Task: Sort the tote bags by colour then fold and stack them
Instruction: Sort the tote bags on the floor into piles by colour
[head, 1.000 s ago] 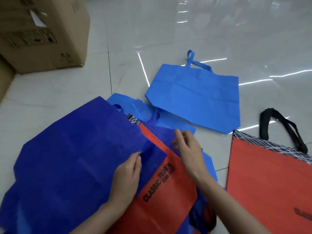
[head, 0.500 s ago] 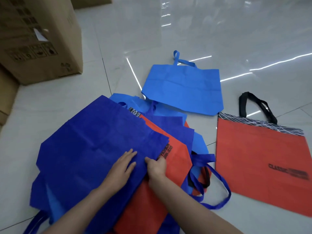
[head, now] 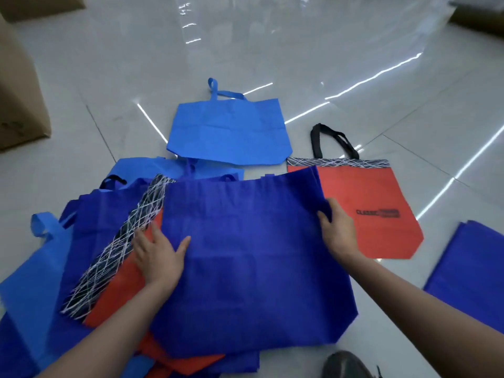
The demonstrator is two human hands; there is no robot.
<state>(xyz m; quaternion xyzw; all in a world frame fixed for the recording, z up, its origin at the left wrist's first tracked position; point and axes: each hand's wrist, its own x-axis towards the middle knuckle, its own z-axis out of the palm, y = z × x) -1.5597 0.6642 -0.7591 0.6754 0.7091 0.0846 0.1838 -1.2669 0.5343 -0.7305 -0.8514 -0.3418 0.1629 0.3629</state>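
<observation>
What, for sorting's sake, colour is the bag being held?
The bag is dark blue; head view.

The left grip (head: 158, 257) and right grip (head: 338, 230) are bare like the forearms (head: 109, 331), and the shoe (head: 346, 364) is dark grey.

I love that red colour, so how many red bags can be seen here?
2. One red bag lies flat on the floor, its corner covered by the dark blue bag; another sits in the pile beside the left hand. More may be hidden underneath.
</observation>
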